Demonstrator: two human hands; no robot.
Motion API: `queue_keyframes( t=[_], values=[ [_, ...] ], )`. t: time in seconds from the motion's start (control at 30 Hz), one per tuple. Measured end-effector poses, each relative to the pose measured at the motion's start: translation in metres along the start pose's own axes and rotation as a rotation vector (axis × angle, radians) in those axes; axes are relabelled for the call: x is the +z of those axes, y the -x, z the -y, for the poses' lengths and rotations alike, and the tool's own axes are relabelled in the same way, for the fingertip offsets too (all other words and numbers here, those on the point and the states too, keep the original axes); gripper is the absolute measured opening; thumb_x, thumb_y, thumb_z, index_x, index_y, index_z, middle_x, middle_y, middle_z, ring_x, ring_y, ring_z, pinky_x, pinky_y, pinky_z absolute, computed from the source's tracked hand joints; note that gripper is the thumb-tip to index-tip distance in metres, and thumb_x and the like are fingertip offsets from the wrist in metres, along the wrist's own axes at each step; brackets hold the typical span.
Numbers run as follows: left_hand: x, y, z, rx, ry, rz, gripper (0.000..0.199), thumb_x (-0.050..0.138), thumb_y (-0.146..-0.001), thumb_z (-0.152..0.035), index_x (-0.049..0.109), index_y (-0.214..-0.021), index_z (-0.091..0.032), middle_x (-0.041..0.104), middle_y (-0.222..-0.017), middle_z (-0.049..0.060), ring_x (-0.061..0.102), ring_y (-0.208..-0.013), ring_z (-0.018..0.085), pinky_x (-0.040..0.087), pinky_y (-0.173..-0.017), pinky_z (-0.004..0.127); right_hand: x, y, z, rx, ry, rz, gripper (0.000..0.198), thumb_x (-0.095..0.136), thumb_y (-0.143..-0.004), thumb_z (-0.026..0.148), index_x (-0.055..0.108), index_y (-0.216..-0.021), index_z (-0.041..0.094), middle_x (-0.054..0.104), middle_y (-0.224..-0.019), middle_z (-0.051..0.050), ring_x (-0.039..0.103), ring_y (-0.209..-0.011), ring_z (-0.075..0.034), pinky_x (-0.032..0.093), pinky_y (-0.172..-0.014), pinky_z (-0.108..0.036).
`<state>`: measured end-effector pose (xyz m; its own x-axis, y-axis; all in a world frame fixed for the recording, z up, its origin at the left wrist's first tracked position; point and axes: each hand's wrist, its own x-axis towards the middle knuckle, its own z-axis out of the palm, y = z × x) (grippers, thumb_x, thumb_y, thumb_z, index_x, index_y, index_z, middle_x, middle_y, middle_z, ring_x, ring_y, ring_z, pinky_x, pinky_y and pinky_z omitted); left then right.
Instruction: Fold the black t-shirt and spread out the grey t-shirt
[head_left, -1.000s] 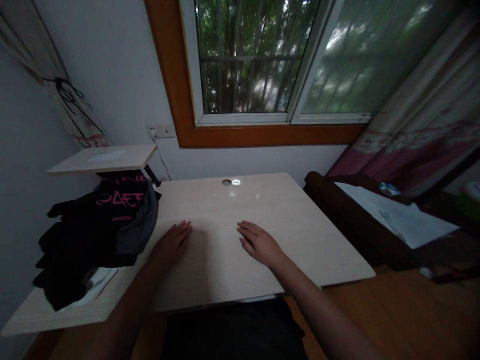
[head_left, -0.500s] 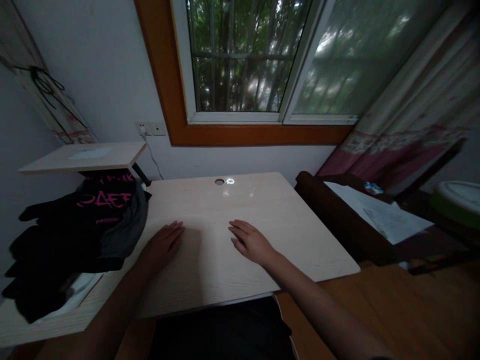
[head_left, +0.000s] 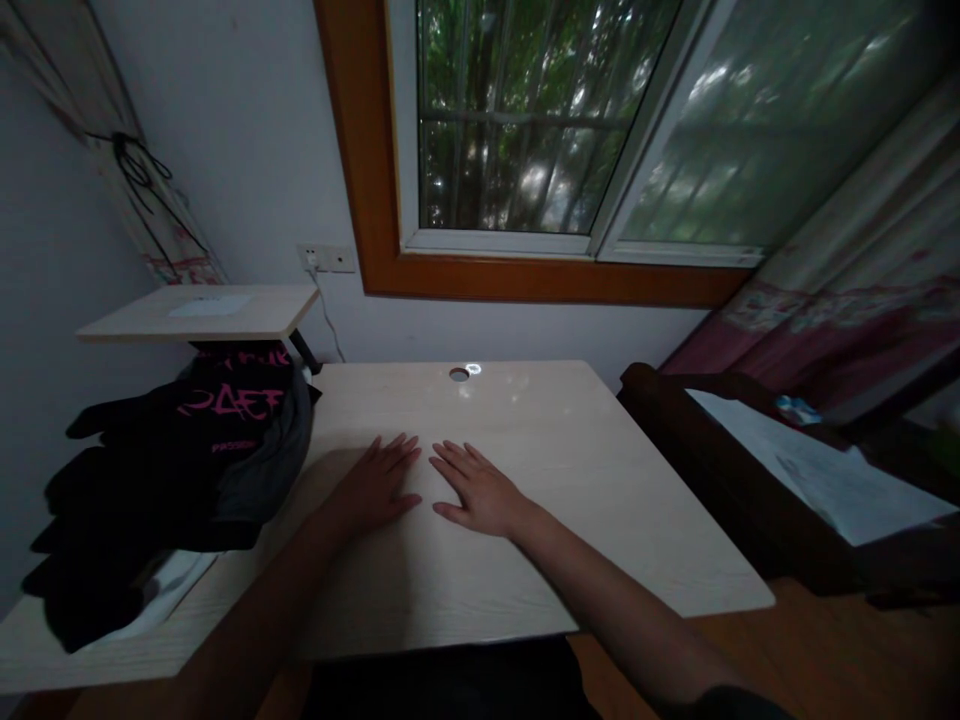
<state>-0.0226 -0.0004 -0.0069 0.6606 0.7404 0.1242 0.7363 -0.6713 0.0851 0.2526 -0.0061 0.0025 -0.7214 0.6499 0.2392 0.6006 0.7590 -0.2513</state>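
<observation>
My left hand (head_left: 379, 485) lies palm down on the pale wood-grain desk (head_left: 540, 440), fingers stretched and thumb out to the right. Close by on its right, my right hand (head_left: 476, 490) rests flat in the same way, its fingers pointing left and away from me. A narrow gap separates the two hands, and neither holds anything. Left of my left hand is a heap of black clothing (head_left: 172, 460) with pink lettering, which my hand does not touch.
A small raised shelf (head_left: 262, 322) stands over the clothes at the desk's back left. The desk has a round cable hole (head_left: 459, 375) near the wall. Right of it, a dark brown piece of furniture (head_left: 720, 450) bears a white sheet (head_left: 825, 480). A window (head_left: 525, 140) is ahead.
Both hands have moved inward toward each other, their fingers and thumbs now more spread. The view has shifted slightly, so the desk and window appear farther right.
</observation>
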Motion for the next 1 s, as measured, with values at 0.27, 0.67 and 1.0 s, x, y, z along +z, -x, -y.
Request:
queue_keyframes(
  t=[0.27, 0.67, 1.0],
  values=[
    [0.001, 0.008, -0.006, 0.006, -0.011, 0.006, 0.076, 0.037, -0.096, -0.065, 0.025, -0.158, -0.023, 0.022, -0.166, 0.009, 0.016, -0.154, 0.027, 0.008, -0.125, 0.052, 0.002, 0.001, 0.000, 0.015, 0.021, -0.006, 0.080, 0.058, -0.092, 0.060, 0.034, -0.156, 0.018, 0.030, -0.162, -0.017, 0.024, -0.152, -0.031, 0.021, -0.122, -0.057],
    [0.008, 0.004, -0.008, -0.017, 0.003, -0.007, 0.078, 0.040, -0.095, -0.066, 0.024, -0.158, -0.024, 0.024, -0.166, 0.009, 0.019, -0.154, 0.028, 0.009, -0.125, 0.052, 0.006, -0.003, -0.005, -0.001, 0.041, 0.034, 0.083, 0.052, -0.094, 0.065, 0.029, -0.158, 0.018, 0.026, -0.163, -0.017, 0.022, -0.153, -0.031, 0.017, -0.124, -0.056],
    [-0.004, 0.001, -0.017, -0.026, -0.005, 0.035, 0.084, 0.035, -0.093, -0.073, 0.024, -0.158, -0.020, 0.021, -0.166, 0.011, 0.014, -0.155, 0.027, 0.005, -0.125, 0.052, 0.007, -0.005, -0.002, 0.000, 0.060, 0.049, 0.083, 0.047, -0.095, 0.066, 0.023, -0.160, 0.020, 0.021, -0.165, -0.015, 0.017, -0.154, -0.030, 0.014, -0.125, -0.056]
  ],
)
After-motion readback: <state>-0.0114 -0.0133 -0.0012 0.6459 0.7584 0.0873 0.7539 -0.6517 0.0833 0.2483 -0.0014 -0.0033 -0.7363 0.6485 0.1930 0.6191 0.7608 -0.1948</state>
